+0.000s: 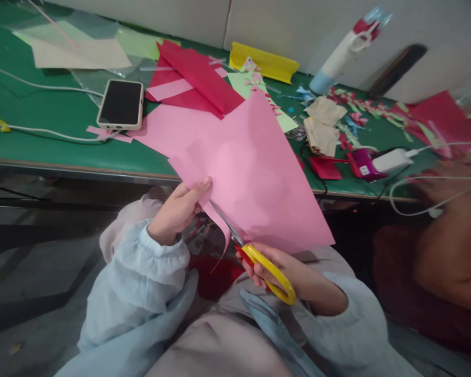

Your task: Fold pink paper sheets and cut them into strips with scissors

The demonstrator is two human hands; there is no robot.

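Observation:
A large sheet of pink paper tilts up over the table's front edge. My left hand pinches its lower left edge, thumb on top. Scissors with yellow and red handles are in my right hand, fingers through the loops. Their blades lie in the paper along its near edge, close to my left fingertips. A narrow pink strip curls down beside the blades, partly cut from the sheet. Part of the blades is hidden by the paper.
On the green table lie a phone, red paper, a yellow folded piece, paper scraps and a purple plug adapter with a white charger. A white bottle stands behind. At right is another person's arm.

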